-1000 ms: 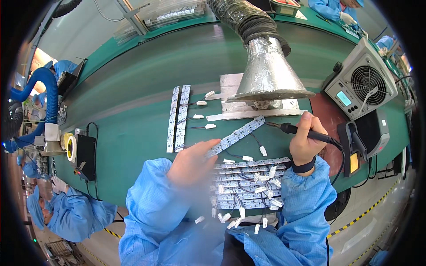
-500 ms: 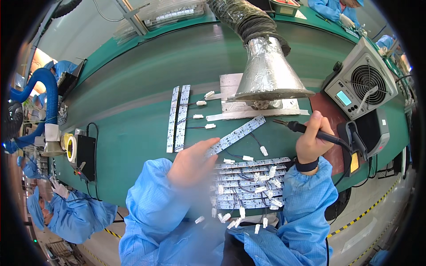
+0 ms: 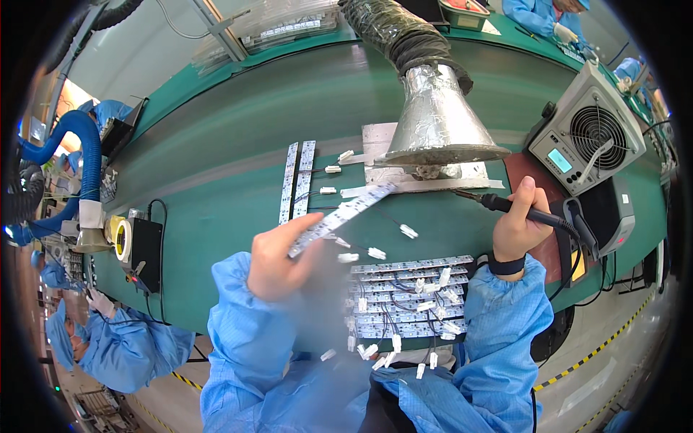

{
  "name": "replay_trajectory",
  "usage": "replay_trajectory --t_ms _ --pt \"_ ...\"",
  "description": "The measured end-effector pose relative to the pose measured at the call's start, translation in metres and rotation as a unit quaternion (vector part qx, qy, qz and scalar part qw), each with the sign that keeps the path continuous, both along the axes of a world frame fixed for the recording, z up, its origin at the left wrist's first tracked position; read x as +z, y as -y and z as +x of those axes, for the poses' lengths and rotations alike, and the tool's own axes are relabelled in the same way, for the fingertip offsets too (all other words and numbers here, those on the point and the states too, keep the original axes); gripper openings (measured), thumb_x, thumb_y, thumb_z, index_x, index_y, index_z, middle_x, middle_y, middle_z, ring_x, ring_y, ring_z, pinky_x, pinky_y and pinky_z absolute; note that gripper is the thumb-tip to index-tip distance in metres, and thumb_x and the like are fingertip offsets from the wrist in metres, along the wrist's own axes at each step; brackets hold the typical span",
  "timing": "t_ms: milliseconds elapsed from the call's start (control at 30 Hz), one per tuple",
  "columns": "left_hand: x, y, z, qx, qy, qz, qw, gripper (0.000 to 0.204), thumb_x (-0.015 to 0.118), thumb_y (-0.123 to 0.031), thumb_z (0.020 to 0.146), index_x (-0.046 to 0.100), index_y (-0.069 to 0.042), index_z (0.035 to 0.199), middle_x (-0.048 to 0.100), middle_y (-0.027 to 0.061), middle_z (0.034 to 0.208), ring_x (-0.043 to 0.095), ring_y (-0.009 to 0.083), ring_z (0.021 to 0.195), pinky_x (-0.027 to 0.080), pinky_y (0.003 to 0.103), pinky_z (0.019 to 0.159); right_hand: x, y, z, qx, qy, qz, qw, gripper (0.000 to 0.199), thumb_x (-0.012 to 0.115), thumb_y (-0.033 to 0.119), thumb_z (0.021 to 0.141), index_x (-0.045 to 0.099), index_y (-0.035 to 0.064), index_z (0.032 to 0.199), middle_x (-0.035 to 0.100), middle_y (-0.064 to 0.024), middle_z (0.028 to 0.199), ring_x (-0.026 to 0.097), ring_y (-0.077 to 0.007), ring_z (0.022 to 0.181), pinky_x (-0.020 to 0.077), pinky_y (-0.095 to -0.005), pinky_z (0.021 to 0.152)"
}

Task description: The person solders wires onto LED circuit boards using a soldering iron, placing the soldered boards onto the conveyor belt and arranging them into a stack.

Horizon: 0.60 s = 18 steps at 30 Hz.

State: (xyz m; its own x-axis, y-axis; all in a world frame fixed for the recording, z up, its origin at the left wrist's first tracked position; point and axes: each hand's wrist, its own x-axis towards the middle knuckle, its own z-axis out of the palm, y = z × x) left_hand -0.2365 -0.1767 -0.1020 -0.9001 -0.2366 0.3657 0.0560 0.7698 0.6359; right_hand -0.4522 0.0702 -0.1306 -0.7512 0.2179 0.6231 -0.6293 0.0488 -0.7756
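Note:
Between the thumb and fingers of my left hand (image 3: 278,260) is the near end of a long white LED circuit board strip (image 3: 354,211), tilted up to the right. A thin wire with a white connector (image 3: 408,231) trails from it. My right hand (image 3: 521,224) grips a black soldering iron (image 3: 498,203), its tip pointing left, clear of the strip. Before me lies a stack of similar strips (image 3: 411,330) with wires and white connectors. Two more strips (image 3: 287,186) lie side by side beyond my left hand, their connectors pointing right. A smudge blurs the view near my left wrist.
A foil-covered fume hood (image 3: 444,123) hangs over a taped white board (image 3: 379,136). To the right stand a fan unit (image 3: 588,130) and a soldering iron holder (image 3: 570,224). A black box with a tape roll (image 3: 141,249) stands at left. Co-workers (image 3: 119,339) sit nearby.
My left hand has moved left with the strip, drawing its far end away from the fume hood's right side. My right hand and the soldering iron have shifted slightly right.

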Motion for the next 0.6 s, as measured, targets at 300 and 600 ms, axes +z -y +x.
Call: replay_trajectory --t_ms 300,600 --pt "0.002 0.018 0.002 0.180 -0.083 -0.097 0.975 0.027 0.066 -0.006 0.081 0.067 0.004 0.106 0.070 0.0207 0.092 0.070 0.0315 0.079 0.054 0.035 0.071 -0.001 0.001 -0.001 0.007 -0.004 0.008 1.000 0.042 0.059 0.016 0.096 0.047 0.0018 0.058 0.044 0.0022 0.053 0.036 -0.0037 0.053 0.0244 -0.0248 0.048" --pt "-0.017 0.030 0.001 0.282 0.079 -0.126 0.948 0.034 0.059 -0.026 0.094 0.060 0.000 0.116 0.066 0.0173 0.099 0.063 0.0364 0.090 0.049 0.044 0.079 -0.002 0.001 -0.001 0.004 0.002 0.023 1.000 0.043 0.060 0.017 0.096 0.047 0.0014 0.058 0.044 0.0018 0.053 0.036 -0.0042 0.052 0.0246 -0.0245 0.048"
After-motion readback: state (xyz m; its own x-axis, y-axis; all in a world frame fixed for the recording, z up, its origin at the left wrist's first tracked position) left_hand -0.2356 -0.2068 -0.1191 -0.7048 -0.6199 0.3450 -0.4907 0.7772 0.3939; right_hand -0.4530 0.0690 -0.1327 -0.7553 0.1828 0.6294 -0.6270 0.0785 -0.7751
